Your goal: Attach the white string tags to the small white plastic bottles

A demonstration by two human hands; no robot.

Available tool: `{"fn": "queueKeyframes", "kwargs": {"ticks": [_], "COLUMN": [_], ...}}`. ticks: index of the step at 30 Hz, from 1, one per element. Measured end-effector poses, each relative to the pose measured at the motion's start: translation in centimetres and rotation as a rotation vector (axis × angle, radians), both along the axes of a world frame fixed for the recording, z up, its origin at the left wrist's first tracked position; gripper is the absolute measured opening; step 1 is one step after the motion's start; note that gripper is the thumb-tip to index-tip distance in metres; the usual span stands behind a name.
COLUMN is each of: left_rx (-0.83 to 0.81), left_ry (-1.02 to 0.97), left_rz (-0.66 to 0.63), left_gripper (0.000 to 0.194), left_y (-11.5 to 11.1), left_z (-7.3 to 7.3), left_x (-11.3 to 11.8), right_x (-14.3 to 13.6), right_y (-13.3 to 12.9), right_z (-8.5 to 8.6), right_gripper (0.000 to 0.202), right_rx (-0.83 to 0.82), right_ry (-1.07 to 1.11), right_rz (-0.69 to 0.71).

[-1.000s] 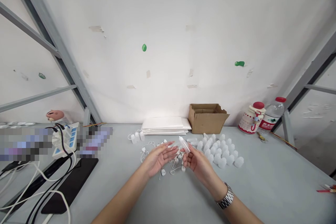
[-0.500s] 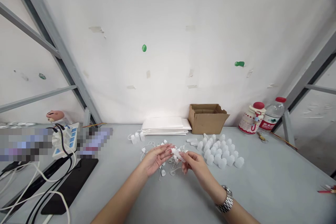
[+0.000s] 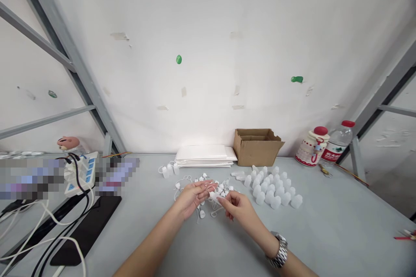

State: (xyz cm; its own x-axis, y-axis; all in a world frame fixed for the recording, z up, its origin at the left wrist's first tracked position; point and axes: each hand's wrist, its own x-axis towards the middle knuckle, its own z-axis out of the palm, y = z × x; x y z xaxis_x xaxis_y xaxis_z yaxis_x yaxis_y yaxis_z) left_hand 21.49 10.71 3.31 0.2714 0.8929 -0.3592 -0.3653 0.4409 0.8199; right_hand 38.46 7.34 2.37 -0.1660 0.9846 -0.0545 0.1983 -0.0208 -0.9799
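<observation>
A small white, translucent plastic cap [image 3: 214,196] is pinched between the thumb and fingers of my right hand [image 3: 238,206]. My left hand [image 3: 192,199] is palm up beside it with its fingers stretched out, and a thin white cord loop [image 3: 212,186] lies at the fingertips. Whether the left fingers grip the cord I cannot tell. Under and around both hands is a loose pile of white plugs with cords [image 3: 202,214], partly hidden by the hands. Several translucent caps [image 3: 269,188] stand grouped right of my right hand.
Three caps with loops [image 3: 169,169] stand back left. A stack of white sheets or boxes [image 3: 203,156] and an open cardboard box [image 3: 258,149] line the wall. Bottles [image 3: 338,143] stand far right. A power strip [image 3: 85,173], cables and a black phone-like slab [image 3: 87,229] lie left.
My right hand has shifted slightly left and down, and the cap in it has turned and moved down. My left hand has hardly moved.
</observation>
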Motion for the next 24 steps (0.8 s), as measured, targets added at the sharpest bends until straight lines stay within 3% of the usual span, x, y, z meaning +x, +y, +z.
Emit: {"fn": "queueKeyframes", "kwargs": {"ticks": [15, 24], "left_rx": [0.014, 0.033], "left_ry": [0.019, 0.062], "left_rz": [-0.023, -0.019], "left_gripper": [0.019, 0.018], "left_y": [-0.18, -0.14], "left_z": [0.26, -0.08], "left_x": [0.11, 0.3], "right_x": [-0.26, -0.81], "right_y": [-0.24, -0.8], "right_z": [0.1, -0.05], "right_gripper": [0.033, 0.029], "right_rx": [0.016, 0.139], "right_ry": [-0.055, -0.224], "right_rz": [-0.008, -0.063]}}
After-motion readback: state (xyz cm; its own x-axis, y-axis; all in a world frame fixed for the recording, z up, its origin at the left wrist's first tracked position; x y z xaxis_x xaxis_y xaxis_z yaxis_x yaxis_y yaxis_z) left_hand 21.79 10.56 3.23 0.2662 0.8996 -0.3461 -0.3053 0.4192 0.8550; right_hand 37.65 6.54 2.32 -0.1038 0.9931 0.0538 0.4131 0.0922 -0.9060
